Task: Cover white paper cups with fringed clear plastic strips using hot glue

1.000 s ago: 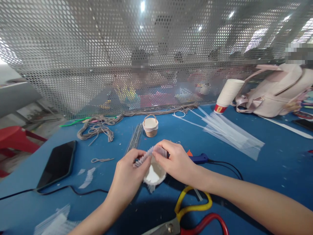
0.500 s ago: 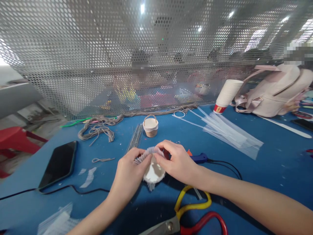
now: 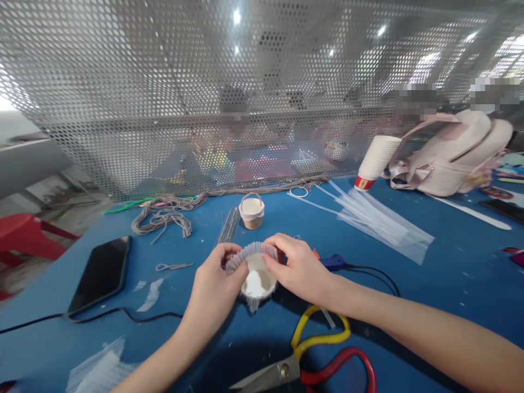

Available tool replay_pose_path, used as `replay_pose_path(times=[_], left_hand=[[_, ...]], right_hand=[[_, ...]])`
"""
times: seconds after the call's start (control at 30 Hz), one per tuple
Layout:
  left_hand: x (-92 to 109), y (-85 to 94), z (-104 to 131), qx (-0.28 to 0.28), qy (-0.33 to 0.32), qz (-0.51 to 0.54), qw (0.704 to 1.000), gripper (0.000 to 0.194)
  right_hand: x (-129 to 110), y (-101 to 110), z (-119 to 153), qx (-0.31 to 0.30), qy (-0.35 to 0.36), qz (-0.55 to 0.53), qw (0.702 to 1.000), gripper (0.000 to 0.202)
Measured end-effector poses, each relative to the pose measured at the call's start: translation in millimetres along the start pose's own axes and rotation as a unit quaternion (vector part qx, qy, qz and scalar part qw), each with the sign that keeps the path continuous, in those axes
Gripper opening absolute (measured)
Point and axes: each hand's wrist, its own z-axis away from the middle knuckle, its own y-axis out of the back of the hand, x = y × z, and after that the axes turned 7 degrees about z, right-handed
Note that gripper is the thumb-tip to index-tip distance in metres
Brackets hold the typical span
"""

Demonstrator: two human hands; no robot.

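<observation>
"Where was the pleated strip [image 3: 254,249], and what did each hand have?"

"It curved along the far rim of the white cup [image 3: 258,279]. At the cup's left side, the left hand [image 3: 216,279] pinched the strip between thumb and fingers. At the cup's right side, the right hand [image 3: 301,268] held the strip's other stretch in a narrow grip, thumb over the inside of the rim."

"Was the strip fixed to the cup there?"

"I couldn't tell; the fingers hid the outer wall. A pale tuft [image 3: 252,304] stuck out at the cup's near side, too small to read clearly."

"What made for good work at that point, in your view?"

"Even folds, I'd say. Both thumbs needed light pressure, since a hard squeeze could have flattened the pleats or bent the cup's wall. Matching the strip to the rim's curve mattered too, with no gap at the far side."

"Anything nearby to mind?"

"The scissors [image 3: 284,371] lay on the table [image 3: 442,289], nearer the person than the cup, and a blue-handled tool [image 3: 333,262] lay to the cup's right, close by the right hand. A small basket [image 3: 251,214] stood upright beyond the cup."
</observation>
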Motion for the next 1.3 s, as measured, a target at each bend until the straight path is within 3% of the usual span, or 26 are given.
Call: replay_pose_path(times=[0.17,0.4,0.8,0.93,1.07,1.17,1.3], left_hand=[[2,0.5,1,0.004,-0.006,0.008,1.000,0.024],[2,3.9,2,-0.046,-0.010,0.027,0.999,0.032],[7,7.7,16,-0.074,0.000,0.049,0.996,0.030],[5,10.9,17,-0.094,-0.006,0.050,0.994,0.046],[6,18.4,10,-0.115,-0.110,-0.012,0.987,0.052],[10,23.5,1,-0.160,-0.206,-0.062,0.963,0.043],[15,24.1,-9,-0.202,-0.283,-0.120,0.930,0.027]], right_hand=[[-2,1,1,0.001,0.003,0.001,1.000,0.006],[-3,6,11,0.003,0.015,0.008,1.000,0.010],[-10,6,27,0.034,0.127,0.089,0.987,0.014],[-10,4,29,0.028,0.158,0.115,0.980,0.018],[-11,5,31,0.023,0.180,0.139,0.974,0.019],[-13,4,31,0.023,0.199,0.168,0.965,0.023],[-15,4,31,0.018,0.225,0.203,0.953,0.024]])
